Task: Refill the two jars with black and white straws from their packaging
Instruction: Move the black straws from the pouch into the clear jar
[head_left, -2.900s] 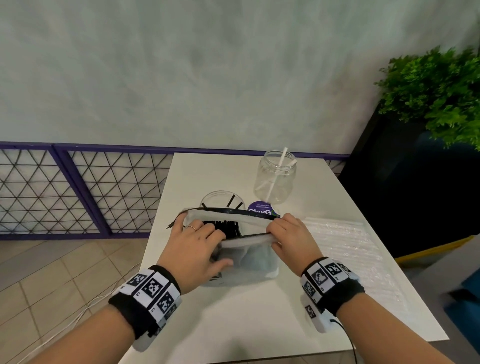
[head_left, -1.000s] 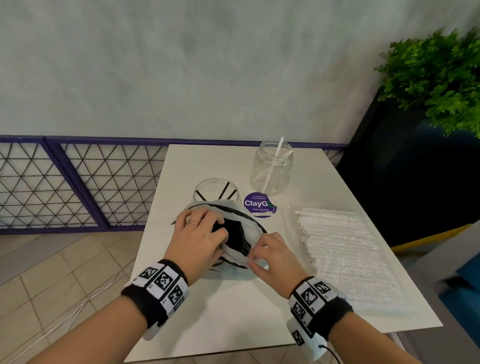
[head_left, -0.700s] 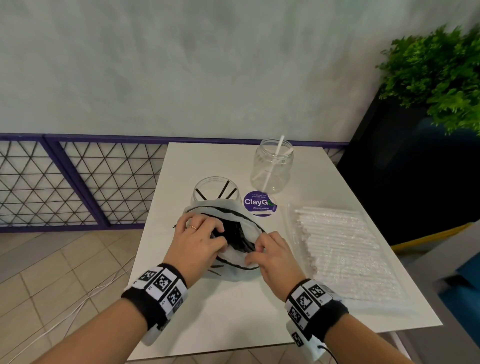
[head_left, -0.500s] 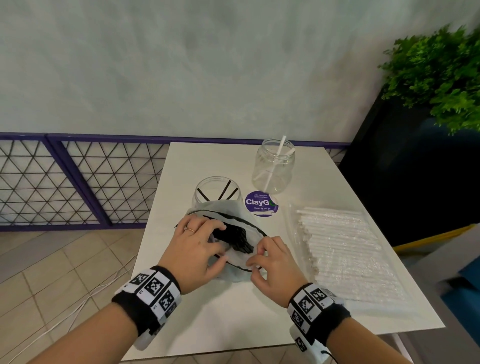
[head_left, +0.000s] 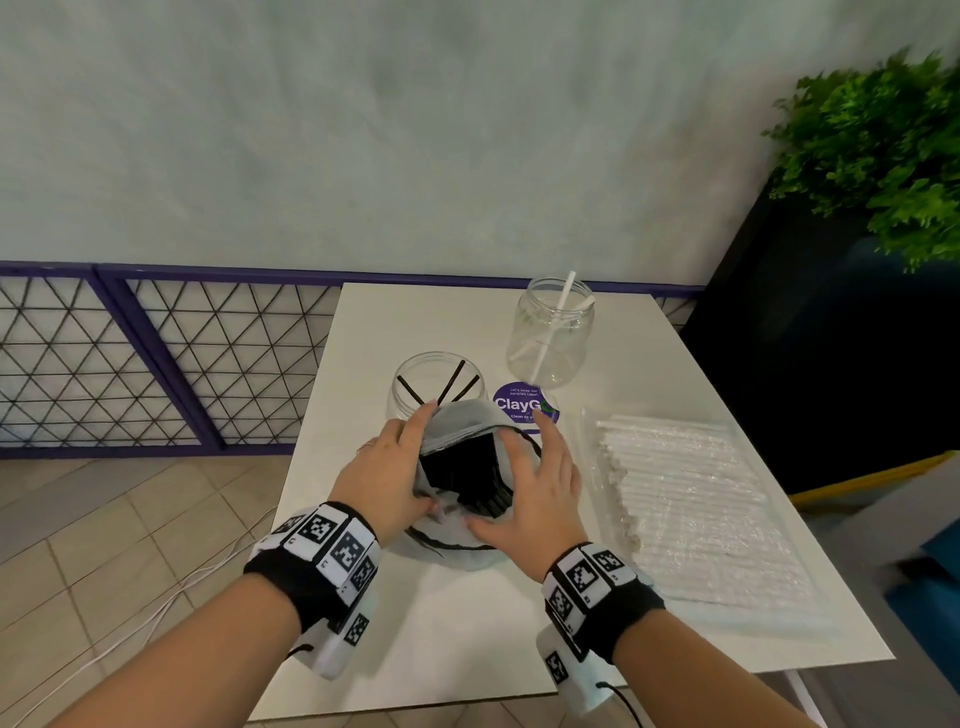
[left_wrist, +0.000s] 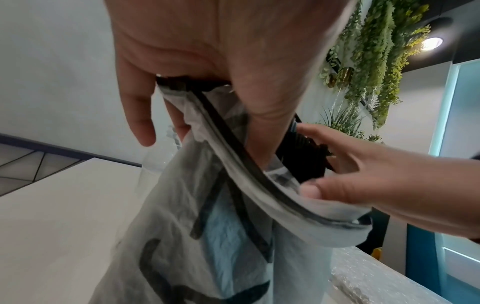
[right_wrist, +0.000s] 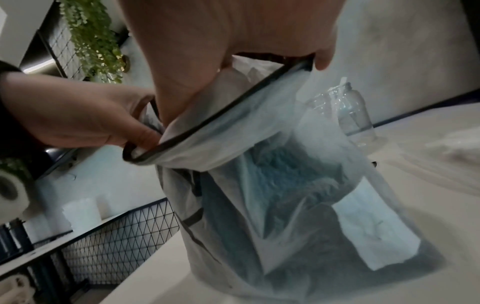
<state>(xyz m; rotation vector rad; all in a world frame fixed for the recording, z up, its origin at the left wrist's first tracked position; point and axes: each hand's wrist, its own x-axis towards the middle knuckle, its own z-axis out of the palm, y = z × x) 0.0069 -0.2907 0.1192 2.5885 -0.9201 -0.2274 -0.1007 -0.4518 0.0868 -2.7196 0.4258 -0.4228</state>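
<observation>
A translucent bag (head_left: 452, 545) with a black rim stands on the white table (head_left: 467, 649), its mouth held wide. A bundle of black straws (head_left: 457, 470) shows inside it. My left hand (head_left: 384, 478) grips the left side of the rim, thumb inside (left_wrist: 259, 102). My right hand (head_left: 530, 493) holds the right side, thumb on the rim (left_wrist: 311, 189), fingers spread over the mouth. Behind the bag is a clear jar (head_left: 415, 374) with three black straws. Farther right, a second jar (head_left: 550, 332) holds white straws. A clear pack of white straws (head_left: 691, 499) lies to the right.
A purple ClayGo sticker (head_left: 524, 405) is on the table between the jars. A purple mesh railing (head_left: 156, 364) runs along the left, a black planter with greenery (head_left: 872, 156) stands at the right. The table's near edge is below my wrists.
The bag has gone from lying low under my hands to standing upright with its mouth pulled wide. My hands have shifted to opposite sides of the rim, and the black straws now show.
</observation>
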